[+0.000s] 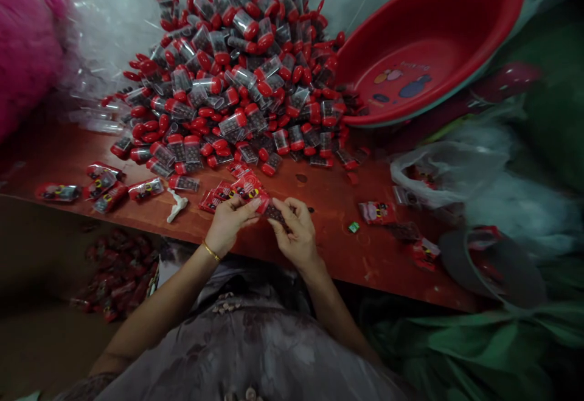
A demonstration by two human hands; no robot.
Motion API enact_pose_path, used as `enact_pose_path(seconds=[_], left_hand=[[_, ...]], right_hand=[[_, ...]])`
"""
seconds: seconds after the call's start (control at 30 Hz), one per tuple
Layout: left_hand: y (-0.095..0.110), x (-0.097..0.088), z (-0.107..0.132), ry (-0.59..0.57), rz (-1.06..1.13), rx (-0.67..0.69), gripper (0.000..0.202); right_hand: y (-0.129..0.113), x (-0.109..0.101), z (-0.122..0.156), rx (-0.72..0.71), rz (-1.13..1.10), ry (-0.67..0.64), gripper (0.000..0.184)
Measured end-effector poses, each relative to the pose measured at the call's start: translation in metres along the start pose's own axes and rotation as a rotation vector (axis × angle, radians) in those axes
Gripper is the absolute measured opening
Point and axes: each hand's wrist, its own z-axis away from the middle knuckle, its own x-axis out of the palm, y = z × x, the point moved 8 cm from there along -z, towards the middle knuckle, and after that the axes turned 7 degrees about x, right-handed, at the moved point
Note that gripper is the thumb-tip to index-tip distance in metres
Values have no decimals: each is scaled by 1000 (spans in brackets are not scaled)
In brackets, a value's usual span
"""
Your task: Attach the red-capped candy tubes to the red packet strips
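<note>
Near the table's front edge, my left hand pinches a small red printed packet between thumb and fingers. Close against it, my right hand grips a small clear container with dark, bead-like contents. The packet and container meet between my hands; whether one is inside the other I cannot tell. Just beyond my left fingers lies a loose stack of flat red printed packets. A twisted white scrap lies left of them.
A large heap of clear, red-capped containers covers the back. Several wrapped ones lie at left. A red basin leans at right, near a clear plastic bag and a grey bowl. Red packets are piled below the table.
</note>
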Motion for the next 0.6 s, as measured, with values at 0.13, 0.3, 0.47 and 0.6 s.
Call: enact_pose_path(seconds=[0.13, 0.3, 0.47, 0.6], left_hand=[[-3, 0, 6, 101, 81, 87, 41], [-8, 8, 2, 15, 109, 20, 40], [-8, 9, -3, -56, 126, -9, 37], [-6, -1, -1, 4, 105, 85, 37]], right_hand=[[-4, 3, 5, 33, 72, 97, 47], [-4, 13, 8, 131, 11, 109, 38], [14, 22, 5, 352, -244, 15, 46], [35, 32, 11, 611, -381, -140, 33]])
